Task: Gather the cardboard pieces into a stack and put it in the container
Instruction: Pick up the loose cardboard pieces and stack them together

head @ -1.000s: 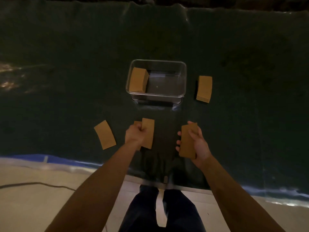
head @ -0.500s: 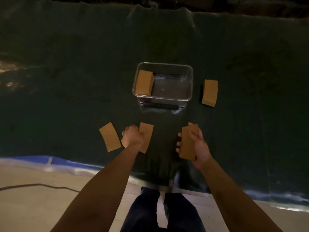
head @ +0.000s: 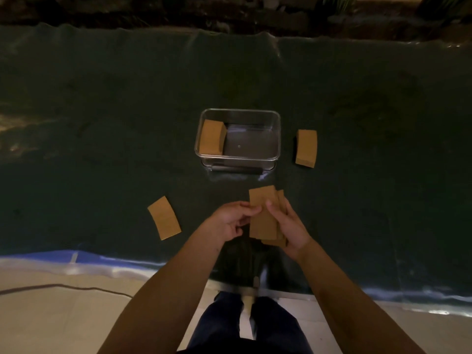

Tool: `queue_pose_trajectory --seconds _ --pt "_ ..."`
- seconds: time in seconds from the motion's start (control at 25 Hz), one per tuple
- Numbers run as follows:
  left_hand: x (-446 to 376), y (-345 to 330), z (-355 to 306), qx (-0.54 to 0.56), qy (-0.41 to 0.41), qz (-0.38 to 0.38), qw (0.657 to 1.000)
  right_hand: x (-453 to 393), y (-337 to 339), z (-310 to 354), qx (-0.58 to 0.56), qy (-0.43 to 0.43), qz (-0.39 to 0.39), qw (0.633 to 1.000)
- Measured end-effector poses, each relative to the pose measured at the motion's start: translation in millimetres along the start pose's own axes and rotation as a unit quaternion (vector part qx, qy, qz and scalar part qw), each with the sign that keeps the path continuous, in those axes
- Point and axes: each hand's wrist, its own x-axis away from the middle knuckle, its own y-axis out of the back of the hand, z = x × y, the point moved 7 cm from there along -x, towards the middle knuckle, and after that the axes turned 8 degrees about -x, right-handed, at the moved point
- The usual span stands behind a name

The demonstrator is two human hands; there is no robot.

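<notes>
Both hands meet mid-frame: right hand [head: 290,226] grips a fanned cardboard stack [head: 264,215], left hand [head: 229,219] pinches its left edge. Container [head: 277,139] sits just beyond w/ one stack inside [head: 212,137]; another block [head: 306,148] to its right, loose piece [head: 164,217] left of hands. Dark green mat [head: 102,123], dim room.

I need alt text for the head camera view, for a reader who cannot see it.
Two hands, left hand and right hand, hold a fanned cardboard stack over a dark mat. Beyond stands a clear container with one cardboard block inside; another block and a flat piece lie outside.
</notes>
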Motion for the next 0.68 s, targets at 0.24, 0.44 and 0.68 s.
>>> queue_pose_trajectory --seconds 0.24,0.44,0.68 --pt "14 -19 -6 -0.057 -0.088 -0.055 0.993 2 5 -3 -0.030 -0.043 0.026 0.998" --pt "33 -23 -24 -0.209 -0.195 -0.103 0.953 9 10 7 -0.006 0.004 0.044 0.999" --pt "54 -51 -42 -0.149 -0.242 -0.084 0.955 11 17 11 0.182 0.065 0.028 0.981"
